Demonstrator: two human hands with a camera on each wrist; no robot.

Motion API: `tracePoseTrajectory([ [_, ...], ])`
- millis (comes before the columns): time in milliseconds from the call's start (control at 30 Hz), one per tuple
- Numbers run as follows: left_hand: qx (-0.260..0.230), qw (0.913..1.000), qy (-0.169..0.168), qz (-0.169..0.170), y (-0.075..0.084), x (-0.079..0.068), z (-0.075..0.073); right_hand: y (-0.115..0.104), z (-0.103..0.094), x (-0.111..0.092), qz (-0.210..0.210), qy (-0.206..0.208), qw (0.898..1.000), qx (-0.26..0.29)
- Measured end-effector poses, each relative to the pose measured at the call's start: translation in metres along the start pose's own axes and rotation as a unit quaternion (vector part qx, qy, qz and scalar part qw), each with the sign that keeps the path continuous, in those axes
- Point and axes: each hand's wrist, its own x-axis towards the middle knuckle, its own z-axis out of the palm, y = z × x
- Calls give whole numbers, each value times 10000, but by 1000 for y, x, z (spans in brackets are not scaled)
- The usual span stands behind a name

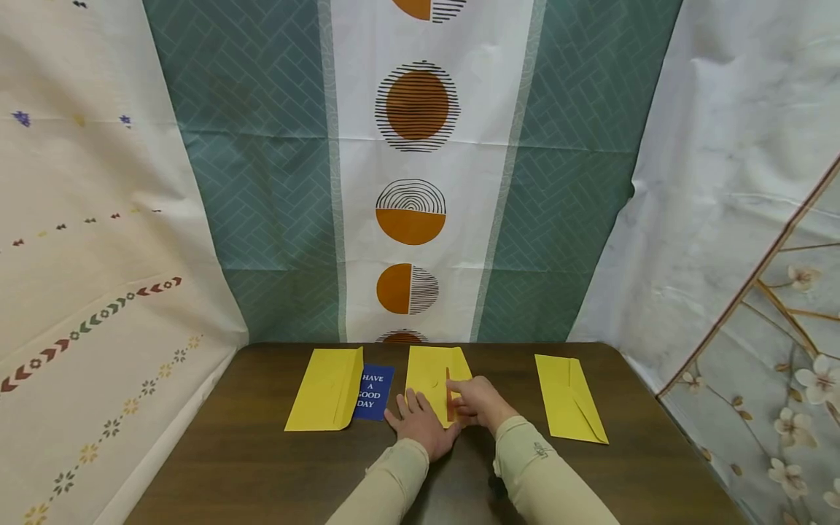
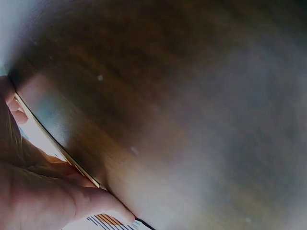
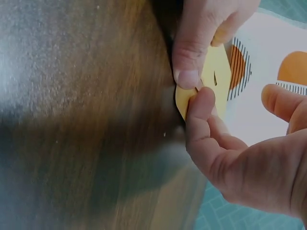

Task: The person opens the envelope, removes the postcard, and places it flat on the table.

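The middle yellow envelope point(image 1: 429, 361) lies on the dark wooden table, with a narrow strip of an orange-brown card point(image 1: 449, 408) showing at its opening on the right. My left hand point(image 1: 422, 425) presses on the envelope's near left part, fingers spread. Its thumb point(image 3: 188, 72) rests at the near edge. My right hand point(image 1: 482, 405) is at the envelope's right side, index finger stretched over the card strip. In the right wrist view its thumb and curled fingers pinch the envelope's near edge at the opening. Most of the card is hidden inside the envelope.
To the left lie another yellow envelope point(image 1: 321, 390) and a blue card point(image 1: 375, 394) reading HAVE A GOOD DAY, partly under its flap. A third yellow envelope point(image 1: 567, 397) is at the right. Patterned cloth point(image 1: 420, 168) hangs behind the table.
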Motion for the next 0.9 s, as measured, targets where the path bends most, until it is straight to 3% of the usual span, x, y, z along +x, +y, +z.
tracePoseTrajectory([
  [167, -23, 10000, 24, 37, -1, 1, 2, 0, -3, -2, -22, 53, 9997, -227],
  [533, -50, 10000, 68, 21, -1, 1, 0, 3, -2, 2, 61, -284, 9987, -411],
  [900, -59, 9998, 172, 58, -3, 6, 8, 24, -5, 21, -963, -359, 9942, -331],
])
